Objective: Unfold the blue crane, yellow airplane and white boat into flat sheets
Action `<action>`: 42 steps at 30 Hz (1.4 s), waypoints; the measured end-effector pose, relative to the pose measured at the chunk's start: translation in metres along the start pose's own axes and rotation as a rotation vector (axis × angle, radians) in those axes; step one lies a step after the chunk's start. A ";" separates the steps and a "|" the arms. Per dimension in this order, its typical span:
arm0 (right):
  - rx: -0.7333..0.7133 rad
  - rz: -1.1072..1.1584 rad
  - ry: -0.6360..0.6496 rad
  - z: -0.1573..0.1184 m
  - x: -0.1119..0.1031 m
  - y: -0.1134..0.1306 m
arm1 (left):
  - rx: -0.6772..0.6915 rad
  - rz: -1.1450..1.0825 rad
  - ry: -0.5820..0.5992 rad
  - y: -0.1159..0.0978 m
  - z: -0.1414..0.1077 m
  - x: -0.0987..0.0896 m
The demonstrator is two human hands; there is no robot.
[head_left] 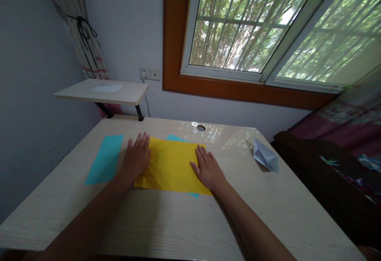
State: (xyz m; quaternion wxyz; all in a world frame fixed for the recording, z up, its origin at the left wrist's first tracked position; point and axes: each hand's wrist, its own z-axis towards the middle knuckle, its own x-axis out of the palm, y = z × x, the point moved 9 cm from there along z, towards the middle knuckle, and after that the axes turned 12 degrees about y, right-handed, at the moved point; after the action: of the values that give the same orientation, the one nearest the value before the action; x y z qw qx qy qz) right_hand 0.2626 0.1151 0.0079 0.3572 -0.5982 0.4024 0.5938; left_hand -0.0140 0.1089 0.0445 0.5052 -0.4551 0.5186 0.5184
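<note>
A yellow sheet of paper [172, 167] lies flat on the desk, with faint creases near its left side. My left hand [137, 158] rests on its left edge, fingers stretched out and pointing away from me. On the right edge lies my right hand [208, 170], palm down, with the thumb spread from the fingers. Under the yellow sheet is a blue sheet of paper [176, 138]; only a strip at the back and a corner at the front show. Another blue sheet of paper [104, 159] lies to the left of my left hand, apart from the yellow one.
A folded white paper shape [264, 156] stands near the desk's right edge. At the back left, a raised shelf [131, 94] on black legs carries a white paper [106, 88]. A round cable hole [201, 128] is near the back edge of the desk [178, 225].
</note>
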 end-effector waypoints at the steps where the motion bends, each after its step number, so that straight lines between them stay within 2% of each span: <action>1: 0.000 0.000 -0.002 0.000 0.000 0.000 | 0.024 -0.008 -0.014 -0.011 0.000 -0.006; 4: 0.002 -0.008 0.001 0.000 0.001 -0.001 | 0.166 -0.041 -0.033 -0.057 -0.001 -0.016; 6: 0.003 -0.012 0.003 0.000 0.002 -0.001 | 0.250 -0.078 -0.023 -0.086 -0.003 -0.015; 8: 0.001 -0.011 -0.001 0.001 0.002 -0.001 | 0.293 -0.116 -0.005 -0.105 -0.005 -0.008; 10: 0.000 -0.009 -0.007 0.001 0.001 -0.001 | 0.308 -0.145 0.012 -0.113 -0.005 0.002; 12: 0.000 -0.009 -0.008 0.001 0.001 -0.001 | 0.300 -0.163 0.028 -0.109 -0.005 0.013; 15: 0.000 -0.015 -0.003 0.001 0.001 0.000 | 0.276 -0.164 0.048 -0.090 -0.003 0.024; 20: 0.005 -0.021 -0.001 0.001 0.000 0.000 | 0.203 -0.124 0.068 -0.049 -0.001 0.028; 24: 0.002 -0.017 0.003 0.001 0.000 0.000 | 0.133 -0.097 0.087 -0.030 -0.003 0.031; 32: -0.005 -0.010 -0.007 0.001 0.002 -0.001 | -0.009 -0.107 0.070 -0.009 -0.007 0.033; 42: -0.021 0.026 -0.046 0.001 0.003 -0.003 | -0.002 -0.167 0.057 -0.003 -0.006 0.036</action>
State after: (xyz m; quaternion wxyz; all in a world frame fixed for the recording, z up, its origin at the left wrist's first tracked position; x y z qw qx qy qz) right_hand 0.2650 0.1175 0.0043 0.3522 -0.5827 0.3956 0.6164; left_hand -0.0137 0.1049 0.0084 0.5313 -0.5118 0.4926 0.4617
